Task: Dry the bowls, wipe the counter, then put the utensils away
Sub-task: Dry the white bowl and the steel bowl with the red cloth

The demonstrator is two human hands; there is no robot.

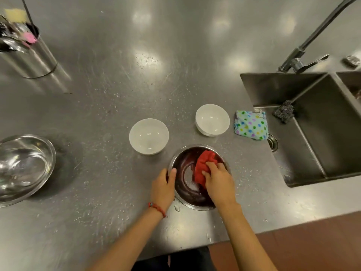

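Note:
A small steel bowl point(185, 178) sits on the steel counter point(109, 98) near its front edge. My left hand point(163, 187) grips the bowl's left rim. My right hand point(218, 181) presses a red cloth point(203, 165) against the inside of the bowl. Two white bowls stand upright just behind: one point(148, 136) at the centre, the other point(212, 119) further right. A large steel bowl point(24, 167) rests at the left edge. A steel utensil holder point(33, 55) with several utensils stands at the far left.
Water droplets speckle the counter. A dotted cloth point(251, 125) lies beside the sink point(312, 133), with a steel scourer point(284, 113) on the sink rim. The faucet point(304, 55) rises behind the sink. Brown floor point(312, 247) shows past the counter's front edge.

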